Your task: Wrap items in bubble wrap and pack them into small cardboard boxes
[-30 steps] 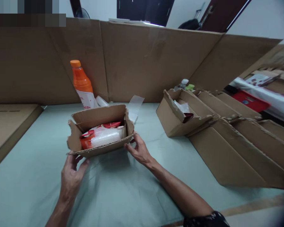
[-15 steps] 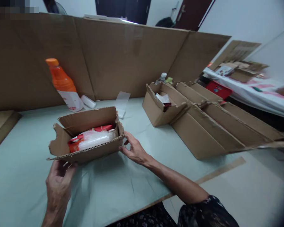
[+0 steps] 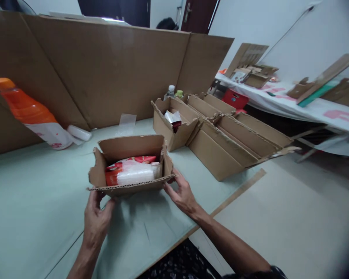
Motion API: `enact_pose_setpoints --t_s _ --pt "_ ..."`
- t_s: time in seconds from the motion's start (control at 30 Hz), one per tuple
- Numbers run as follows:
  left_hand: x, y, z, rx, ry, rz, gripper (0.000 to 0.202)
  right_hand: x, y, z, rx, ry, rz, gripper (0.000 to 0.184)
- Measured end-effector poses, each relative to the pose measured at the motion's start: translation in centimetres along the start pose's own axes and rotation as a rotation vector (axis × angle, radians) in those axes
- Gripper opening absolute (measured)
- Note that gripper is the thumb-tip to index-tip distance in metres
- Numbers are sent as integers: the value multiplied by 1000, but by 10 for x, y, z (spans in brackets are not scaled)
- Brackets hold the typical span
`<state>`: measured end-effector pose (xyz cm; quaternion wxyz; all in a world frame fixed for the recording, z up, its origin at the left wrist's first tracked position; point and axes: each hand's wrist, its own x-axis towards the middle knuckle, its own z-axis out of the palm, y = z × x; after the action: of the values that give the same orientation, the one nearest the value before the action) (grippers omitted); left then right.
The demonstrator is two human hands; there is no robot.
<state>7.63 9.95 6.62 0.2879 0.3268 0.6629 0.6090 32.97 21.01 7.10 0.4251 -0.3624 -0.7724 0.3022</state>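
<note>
Between my hands is an open-topped cardboard box (image 3: 133, 190), its cut edges rough. Inside it lie a red and white packet (image 3: 113, 176) and a clear, whitish plastic-wrapped item (image 3: 136, 173). My left hand (image 3: 97, 219) grips the box at its near left corner, with the fingertips hidden under and behind the cardboard. At the right end, my right hand (image 3: 182, 193) holds the box by its near corner, thumb in front. The box looks slightly raised over the table, though its underside is hidden.
Joined cardboard compartments (image 3: 221, 151) stand to the right; a silvery packet (image 3: 173, 117) sits in the nearest. Behind them is a clear bottle (image 3: 170, 92). An orange bottle (image 3: 37, 116) and a white roll (image 3: 80, 133) are at left. A tall cardboard panel (image 3: 110, 73) closes the back.
My view has turned to the right. Both hands have carried the box rightward, nearer the joined compartments, keeping their hold on it.
</note>
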Motion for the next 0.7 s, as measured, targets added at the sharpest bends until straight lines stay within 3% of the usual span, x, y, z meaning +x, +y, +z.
enact_pose_setpoints --t_s 0.13,0.3,0.5,0.7 --pt "7 6 43 34 -160 47 44 -37 13 -29 -124 198 44 39" --pt "19 10 94 18 -301 104 40 -72 34 -50 -249 395 65 40" --pt "40 6 139 -89 -360 167 55 -98 36 -61 -327 416 31 53" --pt "44 -2 156 -191 -273 80 58 -100 30 -57 -328 379 2 65"
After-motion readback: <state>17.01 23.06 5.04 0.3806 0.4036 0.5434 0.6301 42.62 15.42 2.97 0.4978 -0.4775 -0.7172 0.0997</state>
